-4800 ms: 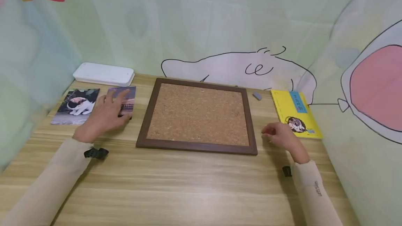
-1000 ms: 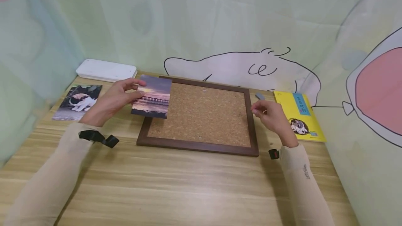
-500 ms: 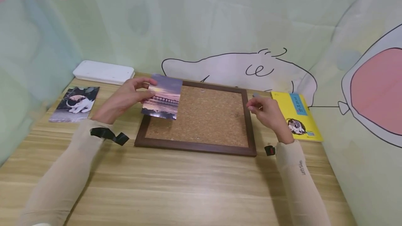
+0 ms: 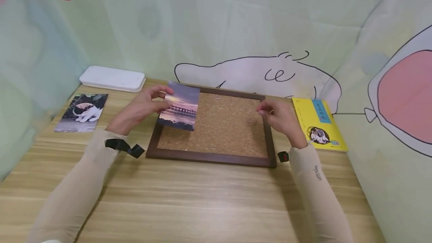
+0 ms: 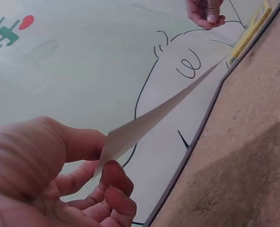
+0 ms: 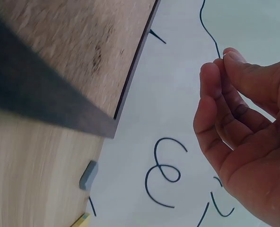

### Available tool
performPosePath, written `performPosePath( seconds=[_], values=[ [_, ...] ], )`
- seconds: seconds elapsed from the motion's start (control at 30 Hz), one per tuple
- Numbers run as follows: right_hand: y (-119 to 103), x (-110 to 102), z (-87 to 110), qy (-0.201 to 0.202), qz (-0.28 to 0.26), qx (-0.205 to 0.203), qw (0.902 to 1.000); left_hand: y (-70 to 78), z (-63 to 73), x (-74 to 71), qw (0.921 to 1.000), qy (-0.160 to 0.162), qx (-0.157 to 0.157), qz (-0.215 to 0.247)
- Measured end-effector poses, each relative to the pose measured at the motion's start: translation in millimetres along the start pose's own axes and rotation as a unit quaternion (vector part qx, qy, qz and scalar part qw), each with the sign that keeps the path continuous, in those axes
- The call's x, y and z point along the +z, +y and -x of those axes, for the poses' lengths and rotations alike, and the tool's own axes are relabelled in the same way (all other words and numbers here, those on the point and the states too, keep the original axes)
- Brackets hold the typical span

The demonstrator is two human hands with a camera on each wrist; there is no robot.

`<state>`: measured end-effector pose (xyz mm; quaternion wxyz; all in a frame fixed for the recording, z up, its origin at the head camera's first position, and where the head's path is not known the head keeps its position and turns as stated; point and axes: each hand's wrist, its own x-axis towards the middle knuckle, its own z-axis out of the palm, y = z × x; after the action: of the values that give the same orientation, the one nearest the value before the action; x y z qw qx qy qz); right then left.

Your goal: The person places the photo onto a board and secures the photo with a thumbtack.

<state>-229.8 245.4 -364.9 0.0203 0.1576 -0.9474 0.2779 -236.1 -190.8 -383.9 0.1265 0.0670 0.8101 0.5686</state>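
My left hand (image 4: 140,108) pinches a photo (image 4: 180,110) of a pier at sunset by its left edge, thumb in front. The photo is held tilted above the left part of a cork board (image 4: 229,123) with a brown frame; its shadow falls on the cork in the left wrist view. Over the board's right frame edge, my right hand (image 4: 278,117) has thumb and index fingertips (image 6: 213,75) pressed together, the other fingers curled. I cannot tell whether something small sits between those tips. A second photo (image 4: 82,112), of a black and white cat, lies on the table at the left.
A white flat case (image 4: 112,78) stands at the back left by the cloth backdrop. A yellow book (image 4: 320,130) lies to the right of the board. In the right wrist view, a small grey piece (image 6: 88,175) rests on the table near the board's corner.
The pier photo was lifted off the table and carried right over the board by my left hand. My right hand moved left and away from me, onto the board's right edge.
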Motion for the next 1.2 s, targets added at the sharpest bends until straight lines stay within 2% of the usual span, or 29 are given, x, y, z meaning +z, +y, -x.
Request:
performPosePath(
  seconds=[0.23,0.43,0.57,0.87,1.07,1.2],
  values=[
    [-10.6,9.0,-6.4,-0.025,-0.069,0.002,0.9973,-12.8,-8.5,16.8,1.0000,-0.003,-0.004,-0.007],
    [-14.0,17.9,-6.3,-0.048,-0.144,0.018,0.9883,-24.3,-12.0,28.4,0.9999,-0.009,-0.008,-0.002],
    [-15.9,20.3,-8.4,-0.051,-0.161,0.019,0.9855,-27.5,-12.6,32.0,0.9997,-0.003,-0.016,-0.018],
    [-25.9,24.6,-18.5,-0.051,-0.157,0.026,0.9859,-33.2,-15.9,36.8,0.9957,0.035,-0.003,-0.086],
    [-33.4,32.7,-28.4,-0.050,-0.167,0.014,0.9846,-36.0,-15.7,38.0,0.9849,0.046,0.015,-0.166],
    [-40.1,34.3,-34.8,-0.048,-0.179,0.019,0.9826,-37.7,-14.5,38.0,0.9775,0.050,0.035,-0.202]
  ],
)
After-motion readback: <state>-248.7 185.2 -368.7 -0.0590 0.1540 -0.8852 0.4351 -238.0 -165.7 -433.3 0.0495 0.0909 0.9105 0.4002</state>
